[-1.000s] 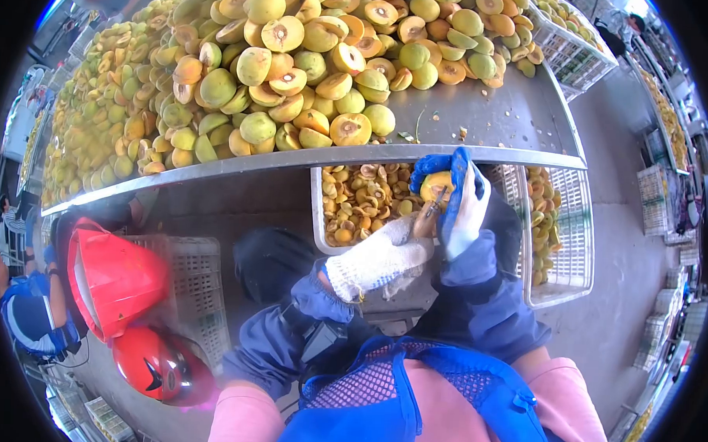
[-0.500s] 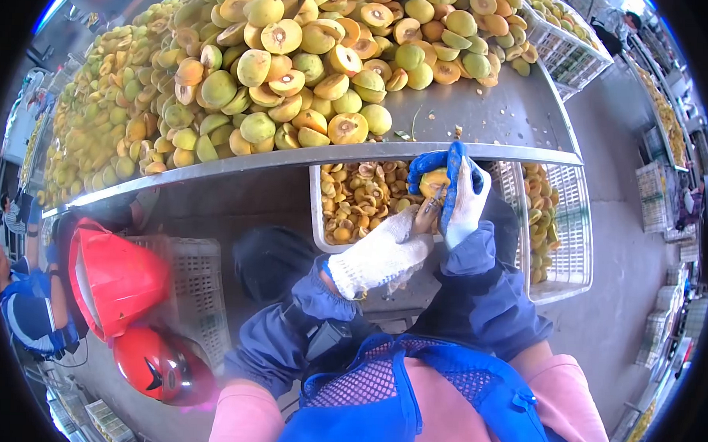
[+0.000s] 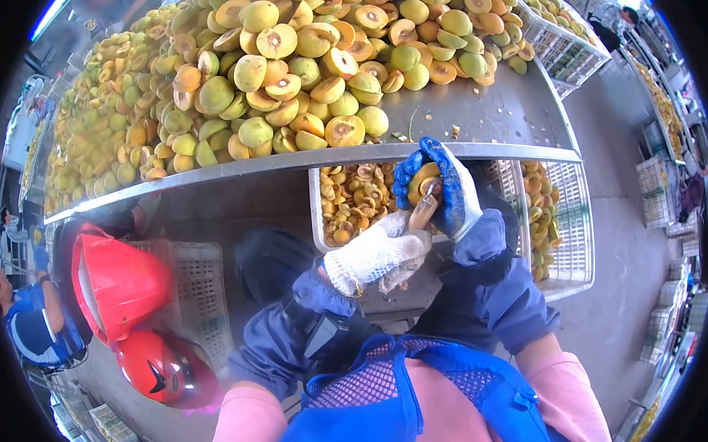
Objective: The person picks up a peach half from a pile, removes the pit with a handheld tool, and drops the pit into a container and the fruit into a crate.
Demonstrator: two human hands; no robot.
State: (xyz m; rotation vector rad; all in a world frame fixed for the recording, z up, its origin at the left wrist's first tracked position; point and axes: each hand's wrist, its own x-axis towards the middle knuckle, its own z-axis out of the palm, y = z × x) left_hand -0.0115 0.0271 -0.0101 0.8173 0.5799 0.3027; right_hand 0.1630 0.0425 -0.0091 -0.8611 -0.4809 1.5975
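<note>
In a workroom with a grey floor (image 3: pixel 610 261), one metal-topped table (image 3: pixel 521 122) is installed. One handled tool (image 3: pixel 422 214) is gripped in the left hand (image 3: pixel 376 257), its tip held at one fruit (image 3: pixel 423 177). The fruit is cupped in the right hand (image 3: pixel 455 195) near the table edge and partly hidden by gloved fingers. One white tub (image 3: pixel 315 206), partly covered by the hands, is loaded with cut pieces. Fruit halves are contained in one white crate (image 3: pixel 574 221). The fruit pile (image 3: pixel 242 85), uncountable, is cut off at the top; one far crate (image 3: pixel 561 53) is fruit-filled.
</note>
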